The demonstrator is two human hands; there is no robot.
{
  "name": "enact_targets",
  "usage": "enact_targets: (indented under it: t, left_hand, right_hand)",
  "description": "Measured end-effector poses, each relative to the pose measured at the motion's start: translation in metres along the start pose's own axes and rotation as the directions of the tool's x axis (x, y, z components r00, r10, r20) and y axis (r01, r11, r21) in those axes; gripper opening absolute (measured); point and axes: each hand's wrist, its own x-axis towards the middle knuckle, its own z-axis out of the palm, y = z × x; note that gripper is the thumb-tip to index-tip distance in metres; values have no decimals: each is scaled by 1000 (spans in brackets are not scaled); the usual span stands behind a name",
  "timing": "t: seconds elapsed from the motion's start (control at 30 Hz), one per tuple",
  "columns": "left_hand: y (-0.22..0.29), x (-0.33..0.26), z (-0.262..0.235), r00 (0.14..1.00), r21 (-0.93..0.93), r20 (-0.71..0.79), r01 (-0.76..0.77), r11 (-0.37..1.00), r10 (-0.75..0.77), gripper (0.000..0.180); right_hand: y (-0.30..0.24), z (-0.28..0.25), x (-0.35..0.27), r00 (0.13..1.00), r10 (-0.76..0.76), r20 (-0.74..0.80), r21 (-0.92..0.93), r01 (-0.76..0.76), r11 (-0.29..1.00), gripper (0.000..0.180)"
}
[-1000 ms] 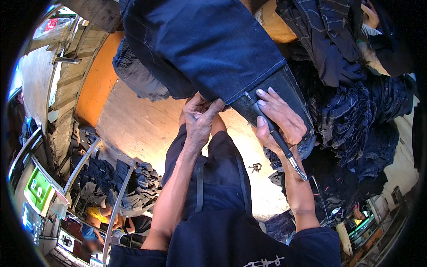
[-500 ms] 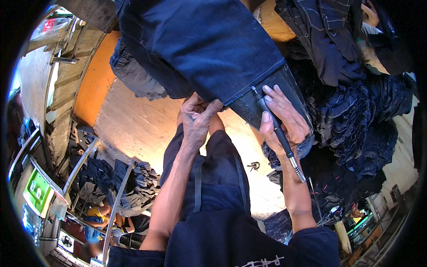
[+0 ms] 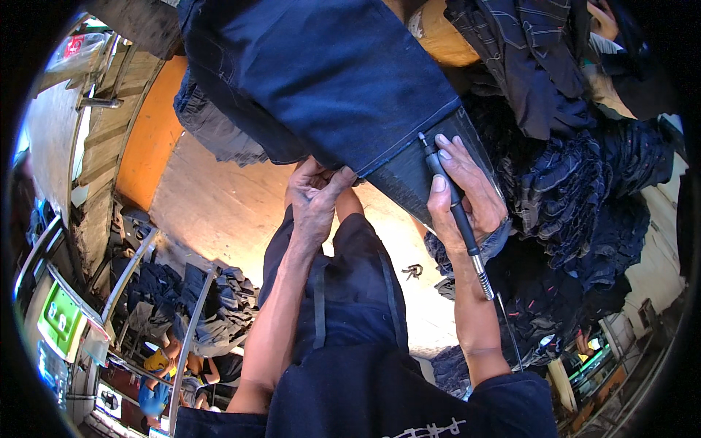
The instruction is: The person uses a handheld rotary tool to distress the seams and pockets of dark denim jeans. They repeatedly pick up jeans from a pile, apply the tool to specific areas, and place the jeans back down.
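A dark blue denim trouser leg [image 3: 343, 87] lies pulled over a flat black board [image 3: 409, 174], whose end sticks out past the stitched hem. My left hand [image 3: 314, 198] is closed on the near-left corner of the hem, pinching the cloth between thumb and fingers. In my right hand [image 3: 473, 196] is a slim black rotary handpiece [image 3: 454, 204] with a spring-sleeved cable end. Its small metal tip is at the hem edge; whether it touches the cloth I cannot tell. The right fingers lie partly on the board.
Heaped dark denim garments [image 3: 558, 190] fill the right side. A grey garment [image 3: 212, 120] hangs at the left of the board. Below are a wooden floor [image 3: 212, 197] and a small dark object [image 3: 412, 271]. Another pile of clothes [image 3: 204, 292] and a person [image 3: 157, 372] are lower left.
The view has shifted slightly, moving most things a little leftward. Along the hem, the handpiece tip has moved slightly toward the far right. My left hand keeps its pinch on the cloth.
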Motion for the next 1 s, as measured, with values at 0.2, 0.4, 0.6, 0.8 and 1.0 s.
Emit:
enact_targets:
  t: [0.2,0.4,0.6,0.8,1.0]
  left_hand:
    - [0,0,1,1000,-13,-10,12,1000,-12,24]
    - [1,1,2,1000,-30,6,3,1000,-3,23]
    - [-1,2,0,1000,-23,-13,-5,1000,5,25]
    - [-1,1,1,1000,-42,1,-3,999,3,26]
    - [2,-1,4,1000,-60,5,-14,998,14,26]
  right_hand:
    - [5,2,-1,999,8,-39,-4,-8,1000,25]
    - [5,2,0,996,38,-80,-56,-42,998,24]
    - [6,2,0,998,16,-65,-37,-18,999,24]
    - [5,0,-2,1000,-8,-19,-10,8,1000,24]
    - [5,1,-3,999,-42,9,9,42,999,24]
